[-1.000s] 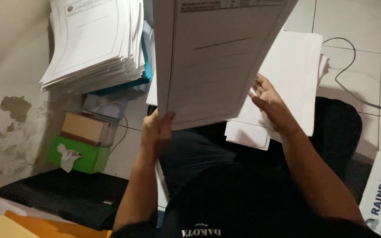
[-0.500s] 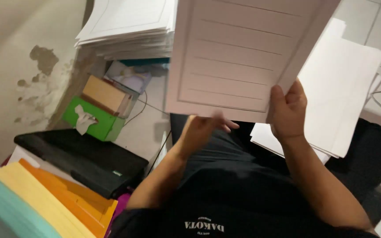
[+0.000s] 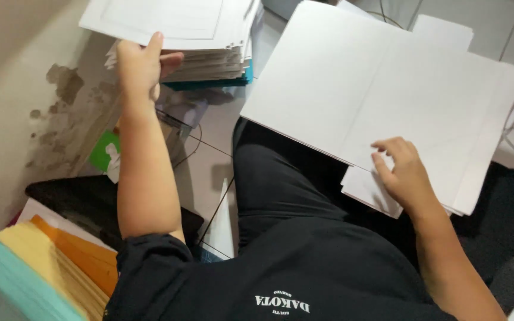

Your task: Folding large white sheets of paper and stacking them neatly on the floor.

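While left hand (image 3: 141, 62) fingers pinch sheet (image 3: 168, 21) atop stack (image 3: 209, 62), right hand (image 3: 403, 172) fingers rest loose on papers (image 3: 388, 101).

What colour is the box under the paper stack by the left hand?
Teal, in the head view: the box edge shows beneath the stack.

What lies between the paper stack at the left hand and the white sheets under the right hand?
Head view: between the paper stack and the white sheets, only a strip of bare tiled floor.
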